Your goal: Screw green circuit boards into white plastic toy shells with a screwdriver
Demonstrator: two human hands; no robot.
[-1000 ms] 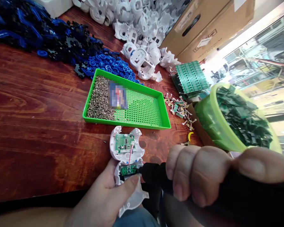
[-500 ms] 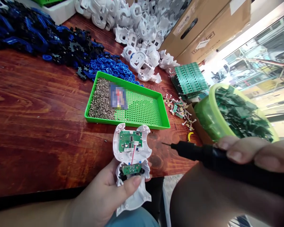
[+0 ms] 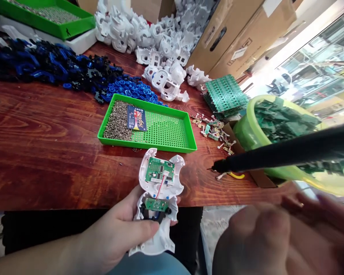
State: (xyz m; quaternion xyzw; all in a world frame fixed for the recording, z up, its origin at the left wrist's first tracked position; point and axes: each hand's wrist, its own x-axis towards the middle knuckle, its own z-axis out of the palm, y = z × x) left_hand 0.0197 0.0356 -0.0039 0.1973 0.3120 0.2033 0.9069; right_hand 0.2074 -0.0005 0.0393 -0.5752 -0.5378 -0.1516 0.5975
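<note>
My left hand (image 3: 126,217) is closed around a white plastic shell (image 3: 156,244) in two joined parts, near the table's front edge. A green circuit board (image 3: 160,170) sits in the upper part, and a smaller board (image 3: 156,204) in the lower part. A red wire runs between them. At right, a black pen-shaped electric screwdriver (image 3: 275,154) points left, its thin bit over the table. Below it my right hand (image 3: 263,236) is smeared by motion and appears apart from the screwdriver; its fingers are unclear.
Beyond the shell lies a green tray (image 3: 190,131) with small screws (image 3: 117,122) and a dark card (image 3: 137,117). Blue and black parts (image 3: 74,72) and white shells (image 3: 160,38) are piled behind. At right are wired pieces (image 3: 213,130), stacked green boards (image 3: 225,93) and a yellow-green tub (image 3: 246,126).
My right hand has come off the screwdriver and dropped below it. The screwdriver has tilted, its rear end higher. My left hand still holds the shell; the view has shifted slightly.
</note>
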